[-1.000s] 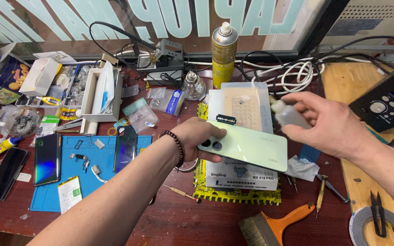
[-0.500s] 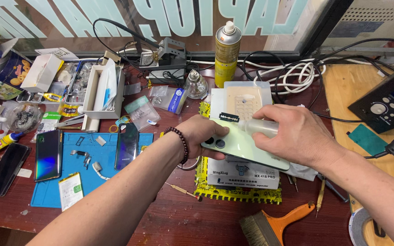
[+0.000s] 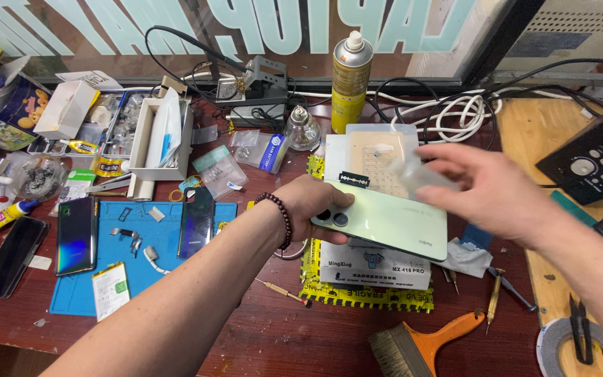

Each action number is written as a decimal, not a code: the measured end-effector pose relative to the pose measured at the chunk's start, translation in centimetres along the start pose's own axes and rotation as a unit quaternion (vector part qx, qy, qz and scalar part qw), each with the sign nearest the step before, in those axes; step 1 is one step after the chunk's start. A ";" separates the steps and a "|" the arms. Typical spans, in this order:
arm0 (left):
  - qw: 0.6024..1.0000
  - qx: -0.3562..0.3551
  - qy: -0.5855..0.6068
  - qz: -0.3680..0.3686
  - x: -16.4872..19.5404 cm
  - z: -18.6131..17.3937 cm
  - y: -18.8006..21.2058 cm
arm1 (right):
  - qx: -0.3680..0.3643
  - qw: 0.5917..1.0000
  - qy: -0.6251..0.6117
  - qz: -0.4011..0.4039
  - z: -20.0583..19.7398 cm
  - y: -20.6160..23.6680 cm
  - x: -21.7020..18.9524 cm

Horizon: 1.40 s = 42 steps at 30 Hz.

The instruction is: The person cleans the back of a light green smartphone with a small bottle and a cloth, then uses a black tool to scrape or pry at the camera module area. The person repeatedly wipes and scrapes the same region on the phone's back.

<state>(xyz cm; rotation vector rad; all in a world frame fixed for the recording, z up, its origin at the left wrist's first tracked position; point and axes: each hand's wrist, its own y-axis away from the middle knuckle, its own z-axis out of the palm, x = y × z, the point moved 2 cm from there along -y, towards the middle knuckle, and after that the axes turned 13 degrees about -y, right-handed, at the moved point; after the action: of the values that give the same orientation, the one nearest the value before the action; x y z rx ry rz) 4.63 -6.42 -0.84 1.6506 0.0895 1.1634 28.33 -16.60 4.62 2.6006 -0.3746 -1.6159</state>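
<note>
Two hands work over the dark wooden bench. The left hand, wearing a dark bead bracelet, grips the pale green flat smartphone by its left, camera end, back face up. The phone's long axis runs left to right, dipping slightly toward the near right, above a white flat box on a yellow-edged mat. The right hand hovers just above the phone's right half, fingers spread; a small translucent object shows blurred at its fingertips, so its hold cannot be told
</note>
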 end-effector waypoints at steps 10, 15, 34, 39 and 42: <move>1.000 -0.003 0.001 0.007 0.1 0.0 0.5 | 0.166 0.979 -0.112 0.042 -3.3 -5.9 15.8; 1.000 0.003 -0.005 0.006 0.2 -0.1 0.9 | 0.180 0.981 -0.028 0.066 -0.2 -7.2 20.7; 1.000 0.000 -0.002 0.027 -0.8 0.0 -0.3 | -0.091 0.988 0.077 -0.097 6.9 -5.5 -3.1; 0.999 -0.013 0.011 0.035 -1.2 0.2 -0.9 | -0.095 0.977 0.177 -0.066 7.3 -5.8 -3.9; 0.999 -0.008 0.004 0.034 -1.2 0.2 -1.0 | -0.096 0.976 0.192 -0.046 7.4 -6.5 -3.8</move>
<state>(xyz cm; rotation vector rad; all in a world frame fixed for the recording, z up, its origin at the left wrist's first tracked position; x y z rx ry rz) 4.62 -6.82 -2.32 1.6466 0.0301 1.2184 21.24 -8.80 3.48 2.7238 -0.0702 -1.0669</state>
